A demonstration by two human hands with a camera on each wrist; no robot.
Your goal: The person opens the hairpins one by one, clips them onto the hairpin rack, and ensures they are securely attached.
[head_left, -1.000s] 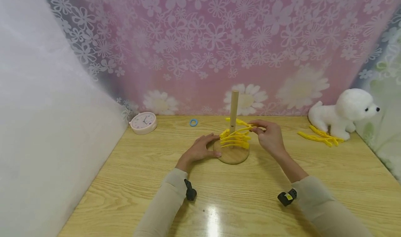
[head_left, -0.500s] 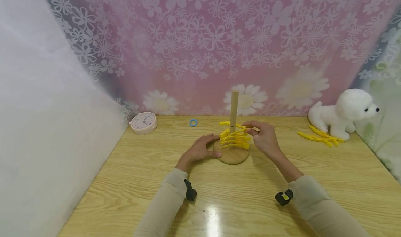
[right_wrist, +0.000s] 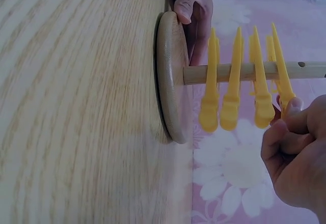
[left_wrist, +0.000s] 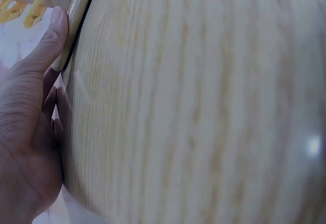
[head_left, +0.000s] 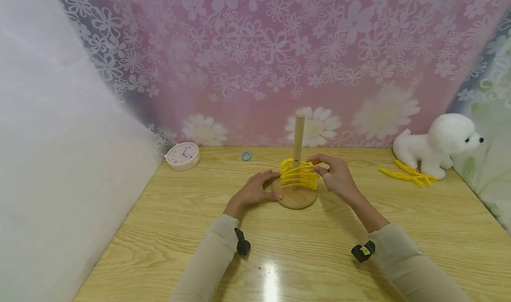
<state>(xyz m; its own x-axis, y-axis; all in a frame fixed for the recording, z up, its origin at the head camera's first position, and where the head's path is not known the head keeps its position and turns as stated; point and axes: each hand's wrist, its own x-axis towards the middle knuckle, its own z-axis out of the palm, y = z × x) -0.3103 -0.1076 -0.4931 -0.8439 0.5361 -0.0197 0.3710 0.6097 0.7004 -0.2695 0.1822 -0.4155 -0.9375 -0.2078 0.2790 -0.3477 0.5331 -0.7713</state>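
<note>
A round wooden base (head_left: 297, 200) with an upright wooden post (head_left: 298, 138) stands on the table. Several yellow hair clips (right_wrist: 232, 94) are clipped across the post, one above another. My right hand (head_left: 336, 178) pinches the end of the topmost hair clip (right_wrist: 281, 74) between thumb and fingers; its arms straddle the post, slightly slanted against the ones below. My left hand (head_left: 257, 190) holds the left edge of the base, thumb (left_wrist: 55, 28) on its rim and fingers spread round the far side.
More yellow hair clips (head_left: 411, 177) lie at the right, in front of a white plush dog (head_left: 451, 138). A blue ring (head_left: 246, 156) lies left of the post near the curtain. A pink clock (head_left: 182, 156) sits at the back left.
My right hand has moved left and slightly in, bringing its yellow hair clip from beside the post down onto it, above the others. My left hand has stayed on the base.
</note>
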